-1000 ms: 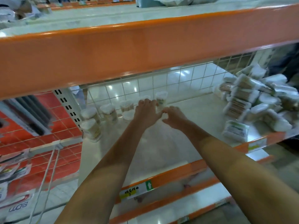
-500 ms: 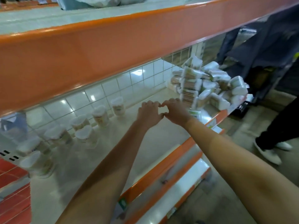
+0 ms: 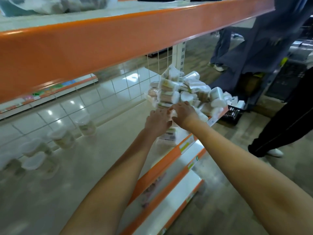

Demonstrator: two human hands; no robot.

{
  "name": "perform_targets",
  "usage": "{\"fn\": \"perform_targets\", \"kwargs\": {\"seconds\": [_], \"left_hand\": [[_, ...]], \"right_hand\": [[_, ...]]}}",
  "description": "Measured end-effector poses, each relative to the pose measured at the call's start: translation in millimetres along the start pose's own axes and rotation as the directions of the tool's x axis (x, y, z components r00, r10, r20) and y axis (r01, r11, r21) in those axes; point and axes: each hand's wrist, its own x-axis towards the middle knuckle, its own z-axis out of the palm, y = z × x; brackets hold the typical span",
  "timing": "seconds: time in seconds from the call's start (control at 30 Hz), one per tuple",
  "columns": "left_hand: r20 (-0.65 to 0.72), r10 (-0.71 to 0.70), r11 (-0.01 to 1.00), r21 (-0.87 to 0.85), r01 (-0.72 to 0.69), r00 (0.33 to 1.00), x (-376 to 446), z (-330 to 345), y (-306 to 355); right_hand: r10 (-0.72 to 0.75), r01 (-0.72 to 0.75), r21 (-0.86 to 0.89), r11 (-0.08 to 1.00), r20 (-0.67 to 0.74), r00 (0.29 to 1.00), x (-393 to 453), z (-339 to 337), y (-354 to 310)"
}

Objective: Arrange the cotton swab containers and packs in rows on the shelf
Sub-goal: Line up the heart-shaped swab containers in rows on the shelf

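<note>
A heap of cotton swab packs [image 3: 184,92] lies at the far right end of the shelf [image 3: 94,160]. The left hand [image 3: 157,121] and right hand [image 3: 183,112] reach its near edge, fingers on the packs; the blur hides whether they grip. Round containers [image 3: 62,138] stand in rows at the left.

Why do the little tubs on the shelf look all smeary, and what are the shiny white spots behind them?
Head view: the round containers at the left are motion-blurred, the pile of packs is somewhat sharper; the white spots are lamp glare on the glossy floor tiles seen through the wire back; the wide lens bends the orange beam.
</note>
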Motion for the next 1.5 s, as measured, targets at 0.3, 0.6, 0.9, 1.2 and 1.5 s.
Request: {"fn": "perform_targets", "kwargs": {"seconds": [0.3,0.6,0.9,1.2,1.5], "left_hand": [[-0.150,-0.043,0.996,-0.087,0.030,0.988,37.5,6.9,44.4],[-0.186,-0.144,0.982,-0.146,0.117,0.972,43.2,20.7,60.6],[-0.134,-0.089,0.987,-0.144,0.069,0.987,37.8,16.1,50.6],[-0.079,-0.034,0.969,-0.245,0.014,0.996,30.5,3.1,51.0],[0.005,-0.147,0.779,-0.616,0.118,0.989,16.4,-21.4,41.1]], "right_hand": [[0.065,-0.065,-0.004,0.998,-0.072,0.995,13.7,-14.0,60.7],[0.174,-0.177,0.208,0.962,0.030,0.984,0.0,8.9,80.7],[0.218,-0.193,0.391,0.900,-0.018,0.976,-5.6,5.4,81.8],[0.303,-0.124,0.602,0.789,-0.205,0.931,-13.7,-18.9,75.3],[0.210,0.008,0.642,0.767,-0.263,0.942,-28.2,-17.6,36.8]]}}
